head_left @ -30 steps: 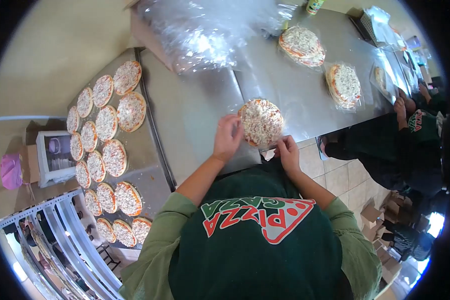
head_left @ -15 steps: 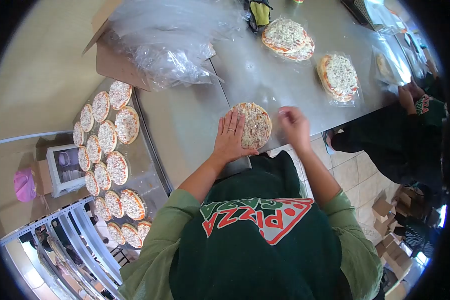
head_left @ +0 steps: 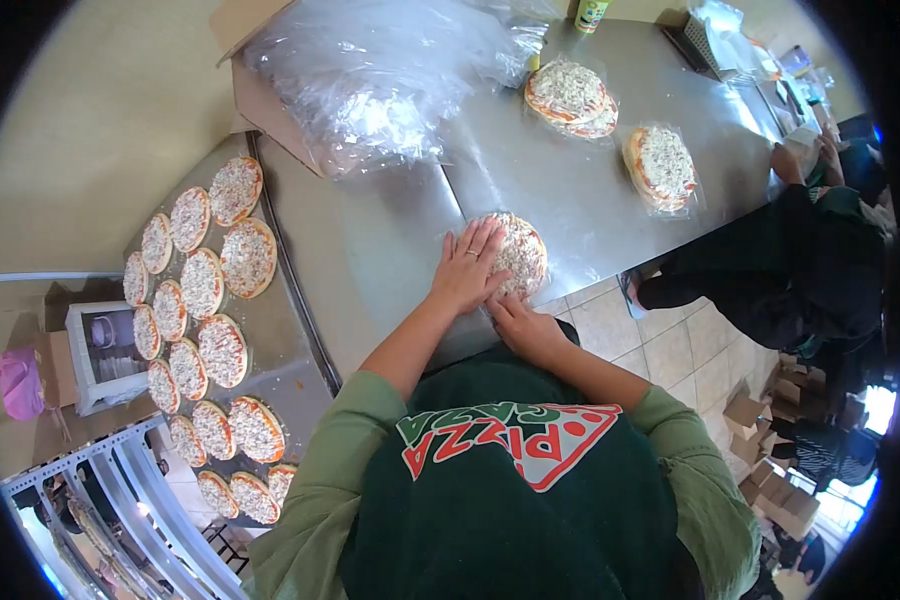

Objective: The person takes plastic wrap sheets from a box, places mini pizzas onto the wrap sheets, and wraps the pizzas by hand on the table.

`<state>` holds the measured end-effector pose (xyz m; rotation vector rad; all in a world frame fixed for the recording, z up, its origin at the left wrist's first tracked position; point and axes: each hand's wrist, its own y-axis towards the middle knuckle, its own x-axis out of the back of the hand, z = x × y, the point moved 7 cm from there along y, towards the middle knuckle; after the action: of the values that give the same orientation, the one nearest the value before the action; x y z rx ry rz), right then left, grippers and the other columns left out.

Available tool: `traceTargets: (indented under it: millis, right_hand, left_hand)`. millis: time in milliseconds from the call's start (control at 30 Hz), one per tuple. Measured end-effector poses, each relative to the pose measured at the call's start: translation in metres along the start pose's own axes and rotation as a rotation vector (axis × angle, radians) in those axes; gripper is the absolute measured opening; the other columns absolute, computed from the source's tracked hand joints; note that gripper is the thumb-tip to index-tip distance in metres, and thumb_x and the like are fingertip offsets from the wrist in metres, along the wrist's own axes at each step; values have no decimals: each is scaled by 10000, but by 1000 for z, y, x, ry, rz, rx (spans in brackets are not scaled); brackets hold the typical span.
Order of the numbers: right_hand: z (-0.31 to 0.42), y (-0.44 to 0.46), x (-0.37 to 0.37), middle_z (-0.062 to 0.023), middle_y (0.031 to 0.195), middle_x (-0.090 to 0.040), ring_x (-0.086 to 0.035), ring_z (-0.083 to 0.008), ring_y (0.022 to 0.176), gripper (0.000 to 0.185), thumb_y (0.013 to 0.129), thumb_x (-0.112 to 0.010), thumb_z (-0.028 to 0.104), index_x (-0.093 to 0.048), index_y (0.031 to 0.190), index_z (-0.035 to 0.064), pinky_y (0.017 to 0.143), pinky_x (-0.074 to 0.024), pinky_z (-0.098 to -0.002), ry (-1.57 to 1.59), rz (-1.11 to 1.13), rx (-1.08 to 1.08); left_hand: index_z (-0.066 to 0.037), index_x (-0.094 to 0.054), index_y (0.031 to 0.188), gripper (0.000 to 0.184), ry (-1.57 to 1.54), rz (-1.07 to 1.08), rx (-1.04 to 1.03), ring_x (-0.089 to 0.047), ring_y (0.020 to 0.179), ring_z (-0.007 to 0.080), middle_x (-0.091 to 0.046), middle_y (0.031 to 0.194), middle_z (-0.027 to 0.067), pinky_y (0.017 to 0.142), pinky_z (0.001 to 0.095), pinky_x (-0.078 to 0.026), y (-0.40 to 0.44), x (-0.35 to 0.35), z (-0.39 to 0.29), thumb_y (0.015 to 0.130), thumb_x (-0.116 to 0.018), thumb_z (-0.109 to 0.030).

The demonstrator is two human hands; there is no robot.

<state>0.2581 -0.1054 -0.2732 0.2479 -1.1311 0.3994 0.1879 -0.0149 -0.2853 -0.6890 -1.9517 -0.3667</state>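
A round pizza (head_left: 522, 254) topped with pale shredded cheese lies at the near edge of the steel table. My left hand (head_left: 467, 268) rests flat over its left side, fingers stretched out, with a ring on one finger. Against the pizza's near rim is my right hand (head_left: 528, 328), fingers bent together close to the left thumb. What they pinch, perhaps the rim or thin plastic around it, is too small to make out.
An open cardboard box (head_left: 280, 112) overflows with clear plastic bags (head_left: 390, 80). Wrapped pizzas (head_left: 568, 92) and another wrapped stack (head_left: 662, 165) lie farther right. Several unwrapped pizzas (head_left: 222, 350) cover the left table. A co-worker (head_left: 770, 250) stands at the right.
My right hand has moved left and toward me, from beside the pizza to its near rim. The left hand still lies on the pizza. The camera view has shifted slightly.
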Motion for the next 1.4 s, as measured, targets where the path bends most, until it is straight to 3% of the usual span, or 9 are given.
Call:
traceTargets:
  millis: [200,300,500,667,933,1000,1033,1100,1400]
  right_hand:
    - [-54,31,77,-153,896,-559,-559,-330,830,260,817,-559,258,-559,993,68,697,-473,-421,106,-400,-293]
    - [-123,50,34,-156,985,-567,-554,-303,921,372,808,-585,295,-526,1076,44,785,-452,-388,389,-147,-575]
    - [-110,54,3,-108,1048,-579,-547,-209,983,483,775,-629,274,-491,1154,8,856,-430,-327,1445,102,-558]
    - [-178,22,31,-101,1016,-596,-589,-202,882,429,762,-613,214,-524,1112,-17,797,-473,-323,1889,-32,-708]
    - [-405,-5,185,-136,996,-584,-583,-203,880,435,798,-610,257,-509,1128,-8,760,-485,-333,1129,-386,-631]
    - [-415,-7,218,-133,1012,-580,-574,-199,897,430,819,-598,242,-490,1161,5,781,-470,-320,162,-550,-717]
    - [-396,-1,239,-131,1019,-579,-570,-197,906,428,829,-592,234,-480,1177,11,792,-463,-314,-329,-613,-713]
    - [-336,31,254,-117,1017,-574,-562,-190,918,393,837,-580,192,-484,1182,29,806,-450,-303,164,-772,-484]
    - [79,152,192,-143,1008,-589,-561,-297,949,303,779,-585,12,-553,1080,29,848,-431,-354,678,-270,706]
  left_hand:
    - [-72,-260,1359,613,-336,-352,288,-305,1247,306,-297,1362,162,1025,442,-233,-49,0,44,861,-510,-327]
    - [-67,-353,1277,492,-1406,-407,905,-433,1108,221,-432,1229,111,895,355,-368,-86,-30,45,886,-489,-334]
    - [-112,-429,1118,356,-1711,-349,1150,-486,973,189,-546,1039,48,774,320,-369,-72,-41,27,885,-475,-376]
    - [-88,-364,1210,445,-1672,-382,803,-457,1007,175,-472,1130,81,815,310,-350,-10,1,-15,870,-532,-320]
    - [-21,-292,1268,577,-992,-1344,556,-424,1024,148,-436,1163,89,909,309,-330,-16,159,24,835,-610,-231]
    - [-9,-360,1228,523,-1278,-1380,531,-449,997,148,-469,1134,93,916,320,-351,-5,174,44,825,-627,-208]
    - [-9,-405,1179,462,-1365,-1259,516,-474,943,145,-499,1084,87,880,325,-384,7,178,51,824,-629,-203]
    - [-10,-496,1081,345,-1530,-1008,472,-525,834,140,-560,984,74,808,336,-451,30,181,61,823,-632,-193]
    - [-63,-492,843,184,-883,-1421,387,-400,505,54,-394,593,-42,462,234,-385,-18,237,77,924,-474,-227]
